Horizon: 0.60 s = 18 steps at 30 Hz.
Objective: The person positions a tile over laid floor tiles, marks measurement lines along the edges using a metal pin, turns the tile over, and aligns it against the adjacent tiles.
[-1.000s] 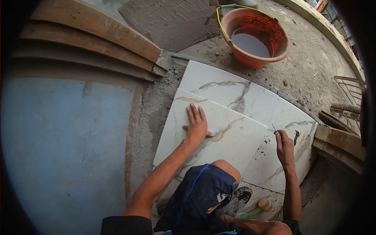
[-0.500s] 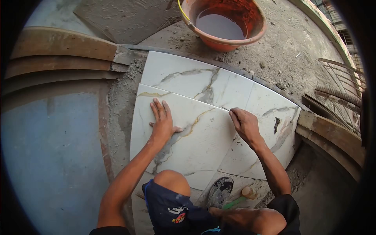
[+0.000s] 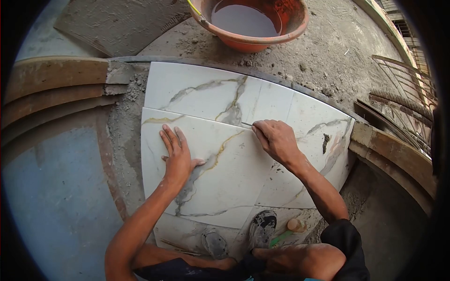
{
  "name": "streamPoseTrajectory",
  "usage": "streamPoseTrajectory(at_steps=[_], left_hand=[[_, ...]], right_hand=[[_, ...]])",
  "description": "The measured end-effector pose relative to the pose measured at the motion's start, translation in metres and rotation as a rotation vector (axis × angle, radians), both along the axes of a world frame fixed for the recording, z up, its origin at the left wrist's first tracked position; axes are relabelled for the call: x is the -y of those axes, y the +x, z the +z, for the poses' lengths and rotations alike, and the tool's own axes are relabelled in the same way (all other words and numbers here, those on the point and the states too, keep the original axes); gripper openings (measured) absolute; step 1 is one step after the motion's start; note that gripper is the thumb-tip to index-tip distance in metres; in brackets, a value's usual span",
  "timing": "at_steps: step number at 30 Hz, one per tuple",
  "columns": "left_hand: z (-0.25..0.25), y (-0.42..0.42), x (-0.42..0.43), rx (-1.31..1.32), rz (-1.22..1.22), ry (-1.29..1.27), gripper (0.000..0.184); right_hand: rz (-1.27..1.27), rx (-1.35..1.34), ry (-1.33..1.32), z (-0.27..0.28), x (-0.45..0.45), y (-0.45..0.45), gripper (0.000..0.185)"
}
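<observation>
My left hand (image 3: 177,152) lies with spread fingers on a white marbled tile (image 3: 225,173), near its left side. My right hand (image 3: 276,139) is closed on a thin pointed tool (image 3: 246,124), whose tip rests at the seam between this tile and the white marbled tile behind it (image 3: 197,91). The rest of the tool is hidden in my fingers. To the right, another marbled tile (image 3: 311,154) carries a dark smear of mortar and small crumbs.
An orange bucket (image 3: 248,40) of cloudy water stands beyond the tiles. Curved wooden boards (image 3: 56,75) are at the left, another board (image 3: 398,150) and rebar (image 3: 398,103) at the right. A mallet (image 3: 295,225) lies beside my shoe (image 3: 263,227).
My right hand has moved left along the seam with the thin tool. My left hand stays spread on the tile. The view has shifted, and both my shoes now show.
</observation>
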State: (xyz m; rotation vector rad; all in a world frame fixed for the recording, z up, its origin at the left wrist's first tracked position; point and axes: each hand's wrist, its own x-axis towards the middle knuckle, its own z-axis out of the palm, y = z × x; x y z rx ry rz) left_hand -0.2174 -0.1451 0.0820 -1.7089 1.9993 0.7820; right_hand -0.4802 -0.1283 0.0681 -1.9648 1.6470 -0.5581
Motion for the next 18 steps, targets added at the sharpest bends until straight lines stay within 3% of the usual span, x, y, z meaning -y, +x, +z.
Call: streamPoseTrajectory(at_steps=[7,13,15,18], left_hand=[[0.001,0.000,0.001,0.022,-0.014,-0.010,0.114],[0.001,0.001,0.002,0.045,-0.038,-0.019,0.114],[0.005,0.002,0.004,0.060,-0.028,-0.016,0.113],[0.001,0.000,0.001,0.025,-0.043,0.004,0.114]], right_hand=[[0.026,-0.051,0.050,0.001,0.004,0.001,0.009],[-0.274,0.121,0.062,0.010,-0.007,-0.007,0.010],[-0.404,0.105,0.310,0.017,-0.017,-0.011,0.012],[-0.505,0.159,0.298,0.016,-0.036,-0.006,0.015]])
